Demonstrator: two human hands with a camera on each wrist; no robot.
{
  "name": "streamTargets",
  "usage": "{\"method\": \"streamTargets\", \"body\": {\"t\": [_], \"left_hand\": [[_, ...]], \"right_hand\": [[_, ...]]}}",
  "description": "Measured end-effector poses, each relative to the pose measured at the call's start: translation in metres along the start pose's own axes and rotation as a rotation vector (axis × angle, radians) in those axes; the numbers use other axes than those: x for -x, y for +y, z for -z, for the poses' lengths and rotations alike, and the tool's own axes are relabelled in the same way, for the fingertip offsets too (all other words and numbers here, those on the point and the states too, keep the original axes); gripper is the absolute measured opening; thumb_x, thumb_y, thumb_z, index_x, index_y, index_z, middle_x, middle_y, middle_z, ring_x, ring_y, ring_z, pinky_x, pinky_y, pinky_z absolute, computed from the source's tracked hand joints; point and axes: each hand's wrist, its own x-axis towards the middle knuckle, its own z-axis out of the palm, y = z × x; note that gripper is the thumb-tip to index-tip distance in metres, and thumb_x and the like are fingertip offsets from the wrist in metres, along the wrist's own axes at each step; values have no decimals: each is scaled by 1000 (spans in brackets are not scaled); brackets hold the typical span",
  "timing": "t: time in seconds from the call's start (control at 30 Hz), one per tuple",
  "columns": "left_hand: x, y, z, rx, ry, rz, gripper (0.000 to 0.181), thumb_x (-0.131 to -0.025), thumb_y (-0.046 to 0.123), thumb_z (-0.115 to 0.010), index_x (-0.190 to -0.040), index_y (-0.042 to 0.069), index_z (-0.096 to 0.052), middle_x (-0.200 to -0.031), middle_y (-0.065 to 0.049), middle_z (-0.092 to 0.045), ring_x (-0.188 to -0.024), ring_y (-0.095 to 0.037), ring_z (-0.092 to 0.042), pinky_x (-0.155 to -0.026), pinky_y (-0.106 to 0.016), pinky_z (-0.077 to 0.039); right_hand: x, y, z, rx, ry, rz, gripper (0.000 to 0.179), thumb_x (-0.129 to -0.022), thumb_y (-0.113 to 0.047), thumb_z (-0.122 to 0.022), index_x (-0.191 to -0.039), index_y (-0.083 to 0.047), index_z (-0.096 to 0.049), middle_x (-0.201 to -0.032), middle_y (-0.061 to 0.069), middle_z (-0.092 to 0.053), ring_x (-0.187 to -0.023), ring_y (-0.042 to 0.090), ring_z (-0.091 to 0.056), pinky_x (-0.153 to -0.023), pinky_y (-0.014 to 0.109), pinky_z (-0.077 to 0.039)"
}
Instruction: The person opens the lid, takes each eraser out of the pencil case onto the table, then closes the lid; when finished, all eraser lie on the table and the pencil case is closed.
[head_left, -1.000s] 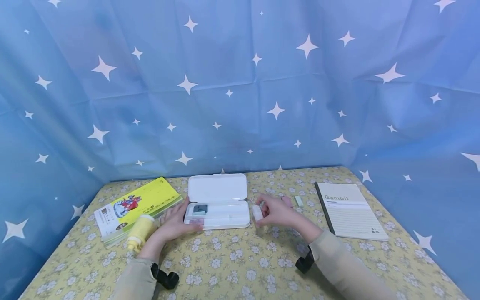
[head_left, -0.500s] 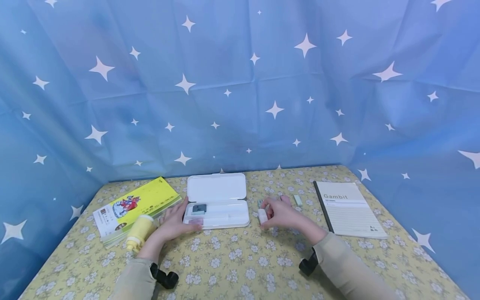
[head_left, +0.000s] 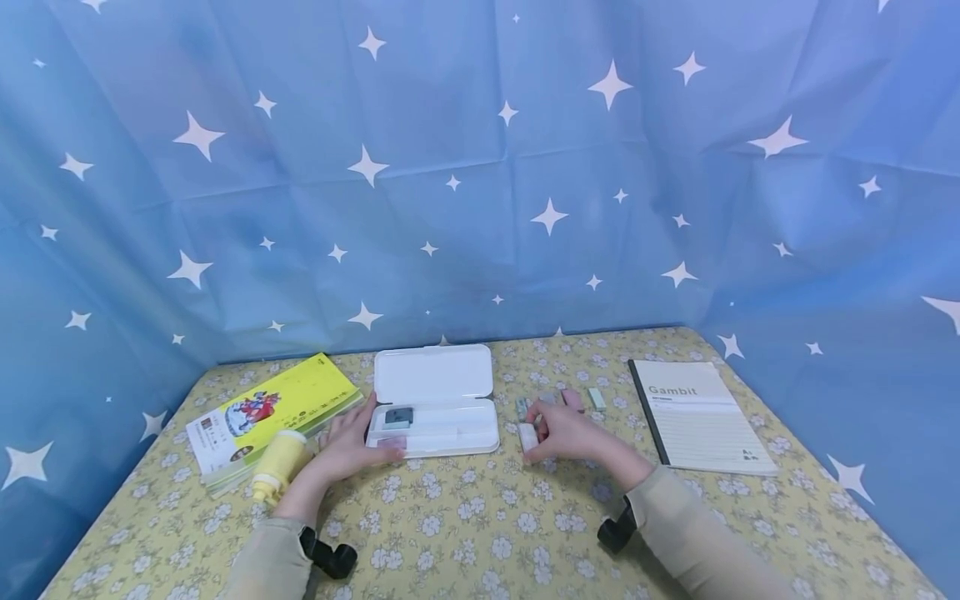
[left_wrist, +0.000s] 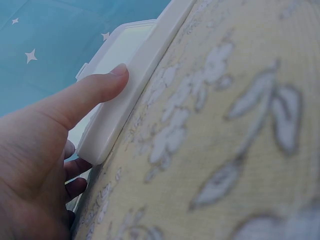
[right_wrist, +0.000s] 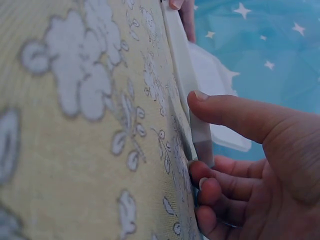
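Observation:
An open white pencil case lies on the table with its lid folded back. My left hand holds its left end, the thumb along the front wall in the left wrist view and the fingers at the end. Inside the case, a dark eraser and a pink eraser lie at the left. Right of the case, my right hand pinches a white eraser between thumb and fingers, low at the tabletop. Part of that eraser shows in the right wrist view.
Behind my right hand lie a pink eraser, a mint-green eraser and a greenish one. A notebook lies at the right. Yellow books and a yellow bottle are beside my left arm.
My right hand has moved slightly right, away from the case, carrying the white eraser down to the tabletop. The left hand stays on the case.

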Motion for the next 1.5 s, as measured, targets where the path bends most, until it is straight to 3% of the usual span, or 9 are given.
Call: {"method": "streamTargets", "body": {"t": [1.13, 1.5], "left_hand": [[0, 3, 2, 15, -4, -1, 121, -70, 61, -77, -158, 19, -6, -159, -23, -11, -140, -43, -7, -105, -70, -1], [2, 0, 2, 8, -10, 0, 119, -71, 61, -76, -158, 19, -5, -158, -23, -10, -141, -45, -4, -105, -71, 0]], "right_hand": [[-2, 4, -5, 66, 3, -30, 50, -72, -21, -87, -106, -7, -53, -66, 2, -52, -54, 13, -39, -50, 28, -35], [0, -5, 3, 52, -19, -24, 53, -76, -22, -84, -114, -2, -54, -68, 3, -56, -55, 13, -44, -54, 32, -40]]}}
